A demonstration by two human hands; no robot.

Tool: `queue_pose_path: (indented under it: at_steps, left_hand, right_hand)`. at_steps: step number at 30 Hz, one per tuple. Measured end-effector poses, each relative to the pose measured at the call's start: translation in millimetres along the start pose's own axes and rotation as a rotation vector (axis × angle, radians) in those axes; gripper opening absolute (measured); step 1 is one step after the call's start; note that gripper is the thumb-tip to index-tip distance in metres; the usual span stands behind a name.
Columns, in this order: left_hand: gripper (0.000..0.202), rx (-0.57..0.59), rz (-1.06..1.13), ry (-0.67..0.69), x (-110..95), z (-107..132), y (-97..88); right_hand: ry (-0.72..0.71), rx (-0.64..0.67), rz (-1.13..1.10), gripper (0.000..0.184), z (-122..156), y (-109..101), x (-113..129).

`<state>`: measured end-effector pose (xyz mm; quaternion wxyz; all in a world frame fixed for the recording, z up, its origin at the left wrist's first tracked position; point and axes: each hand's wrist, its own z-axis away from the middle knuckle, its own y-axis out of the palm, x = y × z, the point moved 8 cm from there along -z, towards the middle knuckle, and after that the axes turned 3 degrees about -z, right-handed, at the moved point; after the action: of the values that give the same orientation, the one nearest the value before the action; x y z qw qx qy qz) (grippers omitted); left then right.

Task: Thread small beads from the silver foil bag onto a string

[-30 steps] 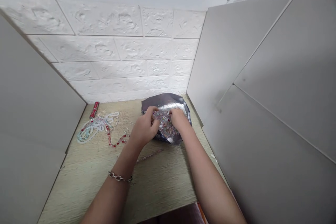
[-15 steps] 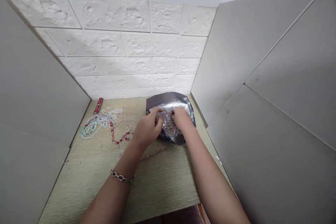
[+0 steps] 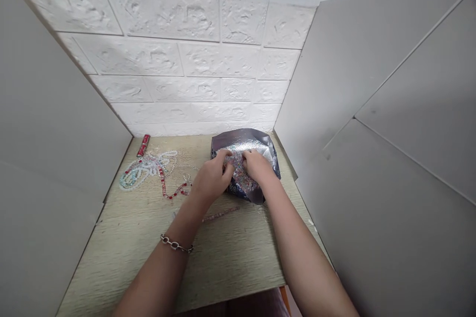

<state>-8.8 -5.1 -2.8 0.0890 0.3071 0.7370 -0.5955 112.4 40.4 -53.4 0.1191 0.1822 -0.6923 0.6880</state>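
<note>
A silver foil bag (image 3: 245,139) lies open at the back right of the wooden table (image 3: 223,262), with many small mixed-colour beads (image 3: 240,174) inside. My left hand (image 3: 211,181) and my right hand (image 3: 256,167) are both in the bag's mouth, fingers curled and pinching among the beads. What each pinch holds is too small to make out. A chain bracelet (image 3: 176,245) sits on my left wrist.
Strands of white, green and red beads (image 3: 148,171) lie at the back left, beside a small red tube (image 3: 143,145). A thin beaded strand (image 3: 219,215) rests under my left forearm. Grey boards wall in both sides; a white brick-pattern wall stands behind.
My two hands have drawn closer together in the beads. The view has shifted slightly, so everything sits a little further right and higher.
</note>
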Motion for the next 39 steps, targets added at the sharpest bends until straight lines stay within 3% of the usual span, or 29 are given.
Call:
queue_pose_path:
  at_steps: [6,10,13,16,20,24,28,34,39]
  left_hand:
    - [0.03,0.048,-0.033,-0.05,9,-1,5.5]
    - [0.03,0.08,-0.028,-0.09,13,0,6.9]
    - [0.025,0.064,0.004,-0.072,11,0,4.7]
    - [0.027,0.042,0.013,-0.066,11,0,3.0]
    - [0.031,0.031,0.008,-0.102,16,0,3.6]
    - [0.033,0.033,-0.003,-0.136,19,0,4.3]
    - [0.034,0.055,-0.019,-0.136,18,0,5.7]
    - [0.036,0.081,-0.059,-0.128,14,2,7.9]
    - [0.038,0.09,-0.076,-0.093,7,2,10.3]
  right_hand:
    - [0.031,-0.035,-0.226,0.019,-3,-6,-11]
    - [0.074,-0.072,-0.4,0.034,-5,-14,-20]
    - [0.122,-0.092,-0.751,0.04,-4,-18,-23]
    - [0.136,-0.025,-1.158,0.038,-2,-14,-16]
    - [0.097,0.114,-1.417,0.03,3,-11,-2]
    - [-0.046,0.295,-1.5,0.025,14,-11,23]
    - [-0.147,0.426,-1.445,0.021,25,-11,44]
    - [-0.131,0.355,-1.551,0.024,20,-11,42]
    - [-0.007,0.303,-1.601,0.023,12,-1,29]
